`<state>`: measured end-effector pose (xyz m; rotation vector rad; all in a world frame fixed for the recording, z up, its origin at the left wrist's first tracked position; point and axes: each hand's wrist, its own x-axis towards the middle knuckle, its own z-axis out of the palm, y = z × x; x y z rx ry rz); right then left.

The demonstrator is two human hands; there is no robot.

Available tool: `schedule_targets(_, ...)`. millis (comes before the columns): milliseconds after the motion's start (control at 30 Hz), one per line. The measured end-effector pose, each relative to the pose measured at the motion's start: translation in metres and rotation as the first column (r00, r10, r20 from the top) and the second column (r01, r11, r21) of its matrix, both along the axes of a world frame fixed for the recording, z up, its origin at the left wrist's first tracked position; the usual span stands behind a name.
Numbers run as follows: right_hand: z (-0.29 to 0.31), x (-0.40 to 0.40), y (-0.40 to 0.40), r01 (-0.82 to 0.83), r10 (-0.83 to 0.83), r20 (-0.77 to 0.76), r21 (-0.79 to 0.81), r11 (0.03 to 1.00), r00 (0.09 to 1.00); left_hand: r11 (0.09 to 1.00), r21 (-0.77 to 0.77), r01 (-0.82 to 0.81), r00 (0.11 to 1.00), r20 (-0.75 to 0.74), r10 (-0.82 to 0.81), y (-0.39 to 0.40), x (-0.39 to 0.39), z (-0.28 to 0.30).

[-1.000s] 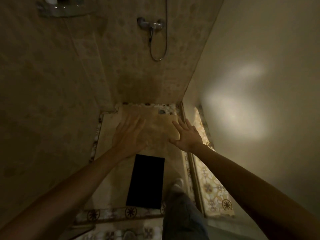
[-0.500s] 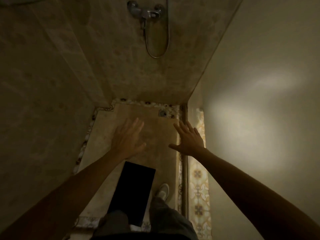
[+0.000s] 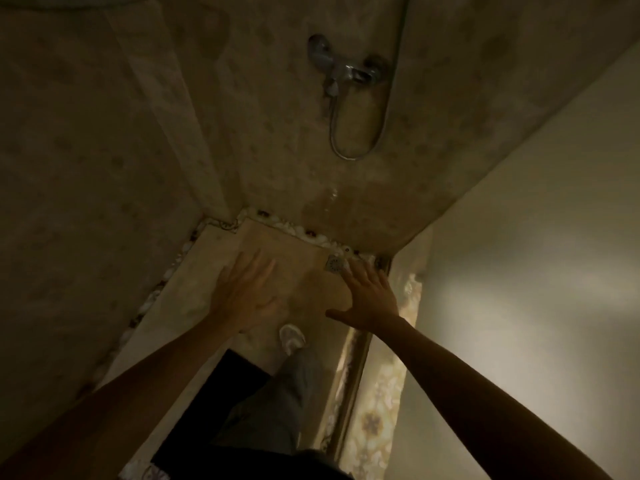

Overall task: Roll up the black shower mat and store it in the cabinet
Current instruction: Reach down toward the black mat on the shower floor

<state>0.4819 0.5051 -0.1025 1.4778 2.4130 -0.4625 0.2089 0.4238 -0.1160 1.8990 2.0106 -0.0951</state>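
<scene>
While both arms reach forward over the shower floor, the left hand and right hand hover flat, fingers spread and holding nothing. Black, the mat lies flat on the floor at 6 o'clock from the hands, partly covered by a trousered leg whose pale shoe stands just past its far edge. At 12 o'clock, a tap with looped hose sits on the wall; a drain lies near the right fingertips.

Dim home shower stall: tiled walls, mixer tap, floor drain.
</scene>
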Motion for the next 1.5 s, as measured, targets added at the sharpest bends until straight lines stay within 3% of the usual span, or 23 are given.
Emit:
schedule_targets(167, -0.012, -0.07, 0.093, -0.194, 0.196, 0.089, -0.036, 0.98, 0.976, 0.955, -0.077, -0.288, 0.957, 0.004, 0.289, 0.03, -0.042, -0.032)
schedule_targets(267, -0.013, -0.115, 0.124, -0.334, 0.335, 0.093, -0.031, 0.942, 0.938, 0.858, -0.085, -0.506, 0.857, 0.069, 0.511, 0.026, -0.065, -0.047)
schedule_targets(434, -0.013, -0.197, 0.149, -0.569, 0.572, 0.058, -0.061, 0.82, 0.818, 0.719, -0.1, -0.688, 0.714, 0.083, 0.695, -0.005, -0.086, -0.048)
schedule_targets(601, -0.015, -0.284, 0.141, -0.827, 0.829, 0.05, -0.054, 0.559, 0.557, 0.446, -0.113, -0.888, 0.434, 0.117, 0.893, -0.049, -0.079, -0.036)
schedule_targets(734, -0.018, -0.348, 0.118, -0.925, 0.928, -0.001, -0.069, 0.372, 0.373, 0.226, -0.135, -0.965, 0.217, 0.075, 0.973, -0.08, -0.064, -0.024)
schedule_targets(1001, -0.055, -0.435, 0.049, -0.994, 0.996, -0.025, -0.065, -0.091, -0.09, -0.198, -0.127, -0.972, -0.203, 0.026, 0.979, -0.115, -0.027, -0.037)
schedule_targets(1135, -0.084, -0.456, 0.025, -0.944, 0.948, 0.011, -0.095, -0.316, -0.319, -0.445, -0.135, -0.885, -0.451, 0.016, 0.892, -0.112, 0.012, -0.068)
schedule_targets(1235, -0.1, -0.46, 0.016, -0.869, 0.875, 0.021, -0.127, -0.478, -0.484, -0.572, -0.141, -0.808, -0.58, 0.019, 0.814, -0.101, 0.045, -0.082)
schedule_targets(1368, -0.121, -0.458, 0.0, -0.785, 0.791, 0.054, -0.18, -0.593, -0.61, -0.709, -0.165, -0.686, -0.719, 0.002, 0.695, -0.09, 0.078, -0.091)
schedule_targets(1502, -0.152, -0.445, -0.022, -0.732, 0.729, 0.106, -0.212, -0.647, -0.676, -0.766, -0.197, -0.612, -0.782, 0.01, 0.623, -0.088, 0.108, -0.11)
